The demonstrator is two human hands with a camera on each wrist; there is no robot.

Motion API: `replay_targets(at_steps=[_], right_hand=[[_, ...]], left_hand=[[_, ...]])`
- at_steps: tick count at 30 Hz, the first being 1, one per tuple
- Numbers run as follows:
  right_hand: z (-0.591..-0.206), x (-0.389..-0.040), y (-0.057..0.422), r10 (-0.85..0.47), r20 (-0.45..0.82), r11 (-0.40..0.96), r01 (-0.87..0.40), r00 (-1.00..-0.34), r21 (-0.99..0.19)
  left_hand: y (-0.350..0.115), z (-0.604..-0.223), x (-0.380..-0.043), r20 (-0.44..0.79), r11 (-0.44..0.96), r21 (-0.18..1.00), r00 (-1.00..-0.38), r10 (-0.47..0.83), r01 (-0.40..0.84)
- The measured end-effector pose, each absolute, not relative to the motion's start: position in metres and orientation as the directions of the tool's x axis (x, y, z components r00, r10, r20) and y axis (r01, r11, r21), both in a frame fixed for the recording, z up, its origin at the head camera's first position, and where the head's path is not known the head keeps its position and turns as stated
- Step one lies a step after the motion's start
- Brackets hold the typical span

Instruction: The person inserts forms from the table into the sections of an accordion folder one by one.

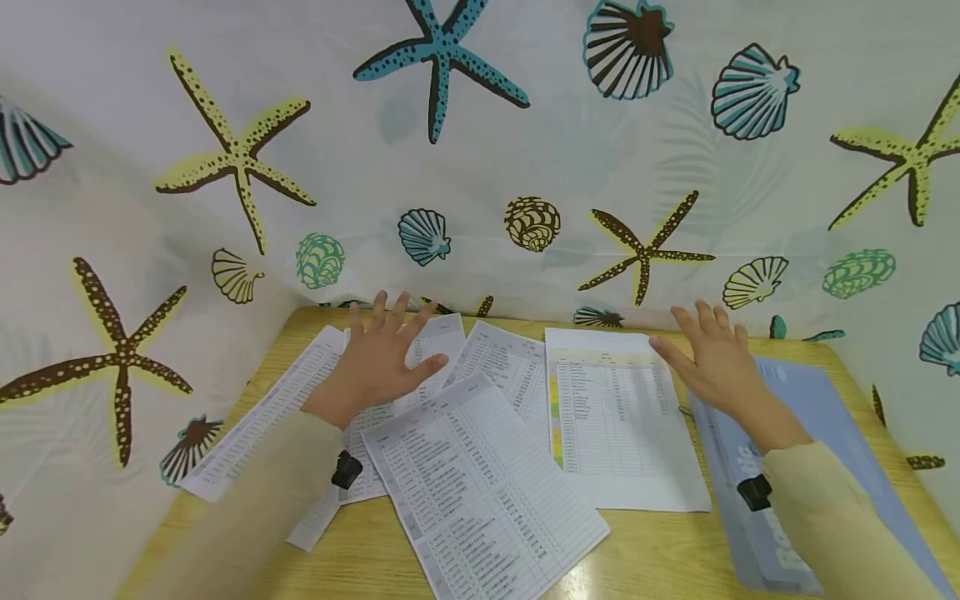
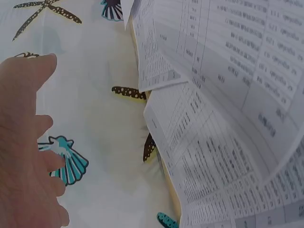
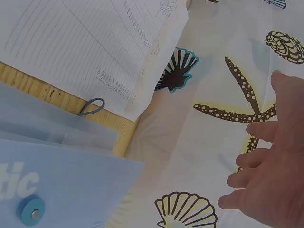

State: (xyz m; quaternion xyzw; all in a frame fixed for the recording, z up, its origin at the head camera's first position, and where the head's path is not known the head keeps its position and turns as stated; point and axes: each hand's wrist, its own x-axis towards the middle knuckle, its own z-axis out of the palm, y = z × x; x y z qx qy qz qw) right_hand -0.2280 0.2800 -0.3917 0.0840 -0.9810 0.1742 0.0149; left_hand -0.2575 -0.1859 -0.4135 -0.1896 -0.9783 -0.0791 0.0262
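Observation:
My left hand [image 1: 382, 358] is held over the printed sheets on the left, fingers spread and straight, with nothing in it. Beneath and around it lie several overlapping paper sheets [image 1: 480, 492] with printed tables. My right hand [image 1: 712, 358], fingers also extended and holding nothing, is above the gap between a sheet with a coloured strip [image 1: 622, 467] and a blue document folder [image 1: 810, 400]. In the right wrist view the folder [image 3: 61, 175] shows a round blue button and a thin dark elastic loop [image 3: 92, 106] beside it.
A light wooden table [image 1: 345, 558] carries the papers and folder. Behind and at both sides hangs a white cloth [image 1: 495, 275] printed with starfish and shells, close along the table's back edge. A black band [image 1: 347, 470] sits on the left wrist, another [image 1: 754, 492] on the right.

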Motion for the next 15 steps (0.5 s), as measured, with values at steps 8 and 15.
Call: replay_targets(at_steps=[8, 15], right_hand=[[-0.399, -0.215, 0.301, -0.174, 0.090, 0.903, -0.196, -0.981, -0.382], [-0.407, -0.200, 0.323, -0.112, 0.068, 0.906, -0.130, -0.991, -0.402]], left_hand=[[-0.135, -0.424, -0.248, 0.068, 0.858, 0.209, -0.882, 0.466, 0.469], [-0.086, -0.440, -0.239, 0.055, 0.798, 0.212, -0.822, 0.566, 0.564]])
